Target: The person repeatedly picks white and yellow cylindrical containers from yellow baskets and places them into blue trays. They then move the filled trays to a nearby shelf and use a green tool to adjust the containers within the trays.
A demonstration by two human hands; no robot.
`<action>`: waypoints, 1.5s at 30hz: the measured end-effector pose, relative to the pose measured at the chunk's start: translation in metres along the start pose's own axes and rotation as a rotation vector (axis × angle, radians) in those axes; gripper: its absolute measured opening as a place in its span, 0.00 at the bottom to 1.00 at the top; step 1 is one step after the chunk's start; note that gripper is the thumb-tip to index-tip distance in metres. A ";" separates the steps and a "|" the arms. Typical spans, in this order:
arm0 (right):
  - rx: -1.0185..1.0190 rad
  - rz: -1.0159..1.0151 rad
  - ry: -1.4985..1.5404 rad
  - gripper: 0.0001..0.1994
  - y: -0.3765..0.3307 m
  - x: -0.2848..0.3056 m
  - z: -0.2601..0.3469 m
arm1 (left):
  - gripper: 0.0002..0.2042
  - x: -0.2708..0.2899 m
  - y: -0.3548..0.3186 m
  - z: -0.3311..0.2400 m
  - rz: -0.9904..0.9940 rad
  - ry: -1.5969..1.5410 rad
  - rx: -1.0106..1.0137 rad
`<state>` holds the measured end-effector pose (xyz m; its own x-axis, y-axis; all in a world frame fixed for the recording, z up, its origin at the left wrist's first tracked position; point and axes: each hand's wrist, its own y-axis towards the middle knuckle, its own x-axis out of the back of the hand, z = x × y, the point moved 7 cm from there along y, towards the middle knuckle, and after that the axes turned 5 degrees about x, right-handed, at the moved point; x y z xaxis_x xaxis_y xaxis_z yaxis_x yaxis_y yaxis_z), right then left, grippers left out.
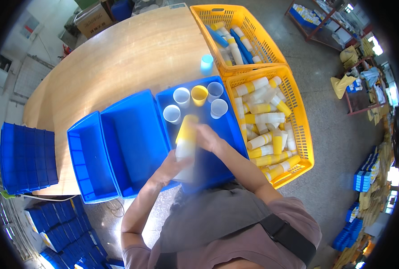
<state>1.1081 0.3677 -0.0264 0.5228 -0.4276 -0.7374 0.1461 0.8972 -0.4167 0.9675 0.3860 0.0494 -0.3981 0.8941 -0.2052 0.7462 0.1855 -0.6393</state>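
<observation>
fingers [207, 134] on cup stack [185, 145], blue bin [233, 130]

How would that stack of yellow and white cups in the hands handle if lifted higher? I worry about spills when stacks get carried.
Likely light: the stack of cups looks like thin plastic. Being tall and narrow, it would probably sway or tip unless steadied, as the left hand and right hand do. Smooth walls may slip.
</observation>
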 end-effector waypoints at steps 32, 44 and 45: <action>-0.040 -0.117 -0.002 0.24 -0.058 0.001 -0.020 | 0.36 -0.033 -0.015 0.029 0.105 -0.806 0.122; 0.603 -0.726 -0.129 0.21 -0.140 0.248 0.059 | 0.31 -0.046 0.105 0.028 0.148 -1.066 0.152; 0.683 -0.853 -0.411 0.21 -0.134 0.282 0.064 | 0.30 -0.047 0.117 0.028 0.147 -1.093 0.156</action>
<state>1.2892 0.1340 -0.1443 0.2514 -0.9649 -0.0761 0.9374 0.2623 -0.2289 1.0585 0.3542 -0.0369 -0.6245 0.0484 -0.7795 0.7799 -0.0145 -0.6257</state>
